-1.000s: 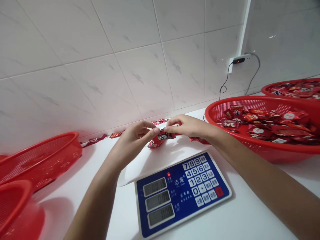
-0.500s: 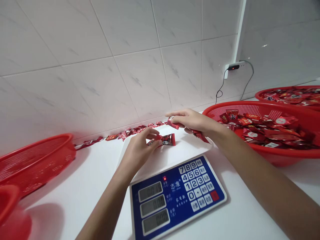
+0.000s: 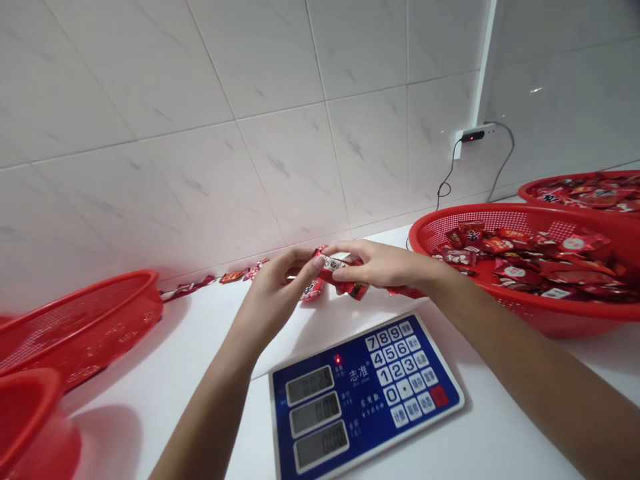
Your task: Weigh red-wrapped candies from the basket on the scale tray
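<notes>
Above the white pan of a blue-fronted digital scale, my two hands meet. My left hand pinches one end of a red candy packet between thumb and fingers. Wrapped round the other end of it is my right hand, with more red packets under its fingers and one sticking out below the palm. Another red packet shows just beneath my left fingertips. The scale's displays are lit too faintly to read surely.
Red baskets of candy packets stand at the right, one behind another. Two red baskets are at the left. Packets lie along the tiled wall. A power strip with cables hangs on the wall.
My left hand has risen from the pan and moved right to meet my right hand, which has come slightly lower. The view has shifted a little, so the scale appears further right.
</notes>
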Tool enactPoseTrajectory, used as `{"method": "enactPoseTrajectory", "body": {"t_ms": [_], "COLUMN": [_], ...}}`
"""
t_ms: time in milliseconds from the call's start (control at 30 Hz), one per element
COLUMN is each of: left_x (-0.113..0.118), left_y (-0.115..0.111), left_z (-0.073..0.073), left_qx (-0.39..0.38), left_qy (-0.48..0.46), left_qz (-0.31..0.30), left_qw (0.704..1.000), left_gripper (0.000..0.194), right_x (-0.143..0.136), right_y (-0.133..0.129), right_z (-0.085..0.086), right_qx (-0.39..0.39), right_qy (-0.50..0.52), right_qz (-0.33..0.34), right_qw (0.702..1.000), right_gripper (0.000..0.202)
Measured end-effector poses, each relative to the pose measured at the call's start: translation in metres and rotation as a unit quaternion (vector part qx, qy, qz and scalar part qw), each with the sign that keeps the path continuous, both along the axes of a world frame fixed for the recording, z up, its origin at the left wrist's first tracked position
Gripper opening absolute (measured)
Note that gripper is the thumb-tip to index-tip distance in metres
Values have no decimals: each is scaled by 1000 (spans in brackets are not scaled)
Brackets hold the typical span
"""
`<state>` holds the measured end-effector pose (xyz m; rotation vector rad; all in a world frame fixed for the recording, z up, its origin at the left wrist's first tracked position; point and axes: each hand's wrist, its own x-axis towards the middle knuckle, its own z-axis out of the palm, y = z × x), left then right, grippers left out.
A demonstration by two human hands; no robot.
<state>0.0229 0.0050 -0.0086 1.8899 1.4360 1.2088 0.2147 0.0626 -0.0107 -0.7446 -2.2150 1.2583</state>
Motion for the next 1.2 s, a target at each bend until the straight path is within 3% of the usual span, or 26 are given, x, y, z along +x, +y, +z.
{"method": "enactPoseTrajectory", "body": {"t_ms": [100,233,433,600,800,933,1100,1200], "left_x": [-4,-10,-7,-6,-5,-7,-9,-5], "left_y": [2,5,4,2,2,-2,-8,-8], "left_z": [2,3,0,1,1,6,11,10], "left_qx": [-47,-77,-50,-34,-26,25,144,152], "left_qy": [6,-22,-126,-117,-108,-106,-60,-43], "left_qz": [-15,-33,-62,-62,-52,-23,88,51], "left_qw": [999,996,989,991,992,994,984,986], "left_gripper": [42,43,41,36,32,24,19,14], "right_x": [0,4,5,5,0,4,8,3], "right_y": [2,5,-1,-5,-4,-5,4,7], "right_z": [-2,0,6,7,5,8,3,0], "right_qx": [22,2,-66,-26,-47,-58,-92,-141], "right_qy": [-54,-49,60,84,99,87,72,94], "right_qz": [-4,-23,-19,-20,-13,-25,-46,-29], "right_qw": [998,999,996,996,994,994,992,985], "right_gripper": [29,37,36,30,33,39,56,57]}}
